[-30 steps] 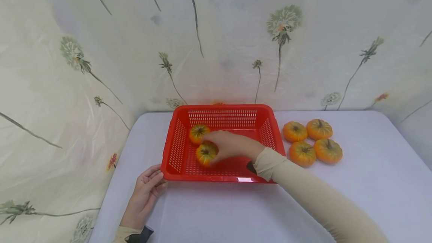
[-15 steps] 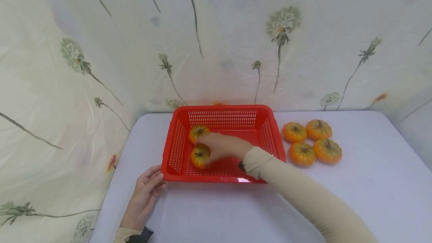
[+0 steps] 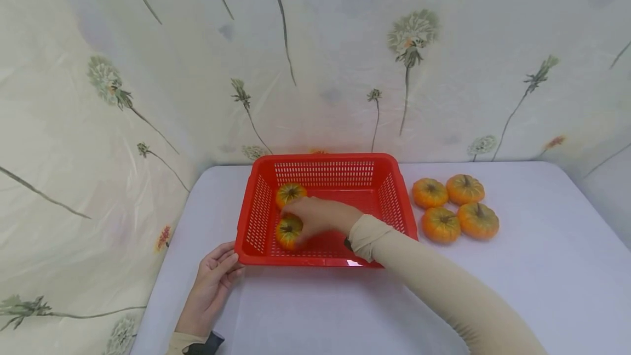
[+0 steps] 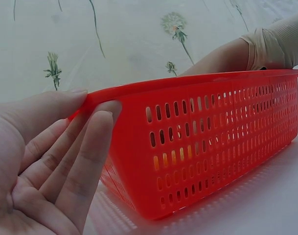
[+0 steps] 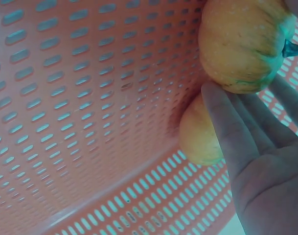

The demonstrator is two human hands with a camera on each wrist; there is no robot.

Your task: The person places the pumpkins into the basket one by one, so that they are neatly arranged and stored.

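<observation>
A red slotted plastic basket (image 3: 325,261) stands on the white table. My left hand (image 3: 212,284) grips its near left corner, with the thumb on top of the rim and fingers underneath in the left wrist view. Inside, at the left end, are two small orange pumpkins with greenish tops. My right hand (image 3: 322,217) reaches in over the front and holds the nearer pumpkin (image 3: 288,233) between thumb and fingers. In the right wrist view this pumpkin (image 5: 246,46) hides part of the farther pumpkin (image 5: 200,132), which sits beyond my fingers (image 5: 232,132).
Several more small pumpkins (image 3: 441,224) stand close together on the table (image 3: 537,278), right of the basket. Behind and to the left hangs a flower-printed sheet (image 3: 325,59). My right sleeve (image 3: 443,289) crosses over the basket's front right part.
My right hand has moved a little left and nearer with the pumpkin, towards the basket's left wall. The left hand and the basket stay in place.
</observation>
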